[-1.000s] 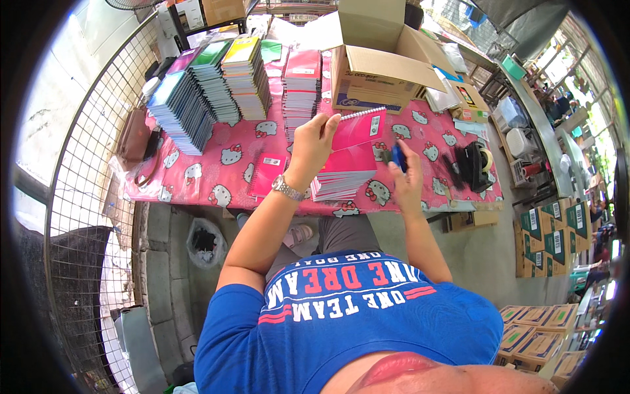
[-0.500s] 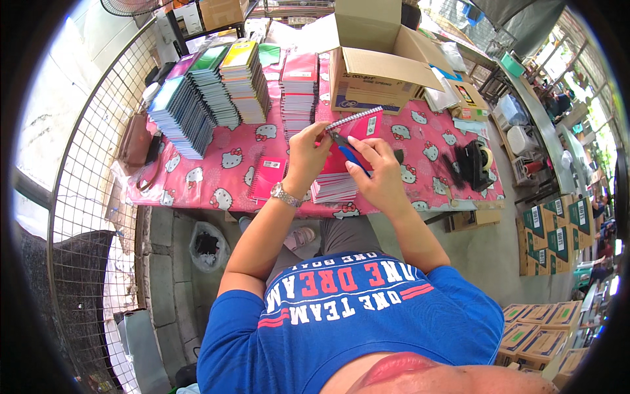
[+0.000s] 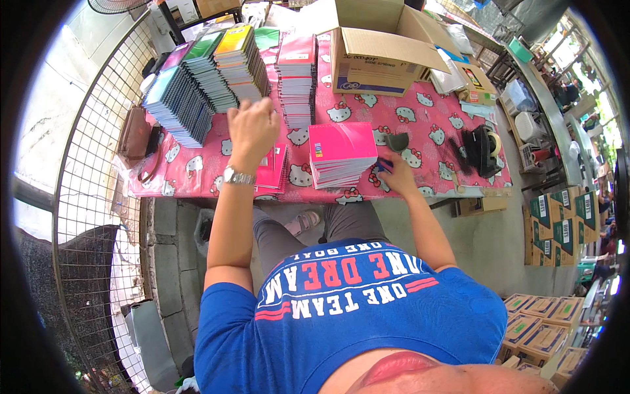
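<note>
My left hand (image 3: 252, 131) is raised over the left part of the table, in front of the tall notebook stacks. Its fingers are curled in; whether anything is inside them is hidden. Just below it lie pink spiral notebooks (image 3: 279, 172). By the right side of a stack of pink notebooks (image 3: 342, 146), my right hand (image 3: 399, 176) is closed around blue-handled pliers (image 3: 384, 165), low over the table. The pliers' jaws are hard to make out. A dark green, rounded piece (image 3: 397, 142) lies just beyond that hand.
Tall stacks of spiral notebooks, blue (image 3: 177, 108), green (image 3: 209, 72), yellow (image 3: 241, 62) and red (image 3: 296, 79), line the back left. An open cardboard box (image 3: 374, 69) stands at the back. On the right are a tape dispenser (image 3: 487, 151) and a black brush (image 3: 459, 152).
The pink spiral notebook has left the space between my hands. My left hand has moved left and away from it; my right hand has lowered rightward with the pliers.
</note>
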Available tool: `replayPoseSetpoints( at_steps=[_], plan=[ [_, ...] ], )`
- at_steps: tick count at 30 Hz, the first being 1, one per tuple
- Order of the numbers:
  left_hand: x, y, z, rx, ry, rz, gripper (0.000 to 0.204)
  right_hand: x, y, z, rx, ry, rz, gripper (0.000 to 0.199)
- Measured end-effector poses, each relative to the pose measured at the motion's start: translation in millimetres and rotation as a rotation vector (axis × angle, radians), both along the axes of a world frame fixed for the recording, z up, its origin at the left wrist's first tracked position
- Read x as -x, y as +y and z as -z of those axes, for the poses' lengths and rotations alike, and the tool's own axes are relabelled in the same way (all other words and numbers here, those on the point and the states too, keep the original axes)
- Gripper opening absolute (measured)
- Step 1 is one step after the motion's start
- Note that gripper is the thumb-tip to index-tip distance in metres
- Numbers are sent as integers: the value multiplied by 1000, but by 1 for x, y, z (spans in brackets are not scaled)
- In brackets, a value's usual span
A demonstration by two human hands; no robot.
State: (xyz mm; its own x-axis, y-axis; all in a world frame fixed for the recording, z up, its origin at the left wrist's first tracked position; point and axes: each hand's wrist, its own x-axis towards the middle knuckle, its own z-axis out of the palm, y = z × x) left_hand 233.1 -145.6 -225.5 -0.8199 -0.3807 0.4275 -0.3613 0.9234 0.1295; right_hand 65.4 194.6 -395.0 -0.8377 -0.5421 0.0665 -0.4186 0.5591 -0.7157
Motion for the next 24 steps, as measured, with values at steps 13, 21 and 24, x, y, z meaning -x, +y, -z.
replayPoseSetpoints(
  at_steps=[13,21,24],
  plan=[
    [-7,-39,144,-376,149,138,46,147,116,48,-627,330,385,34],
    [83,58,-8,-850,-200,631,30,180,115,28,-338,606,779,40],
    [98,32,4,-725,-519,630,40,141,46,-40,233,85,282,52]
  ],
)
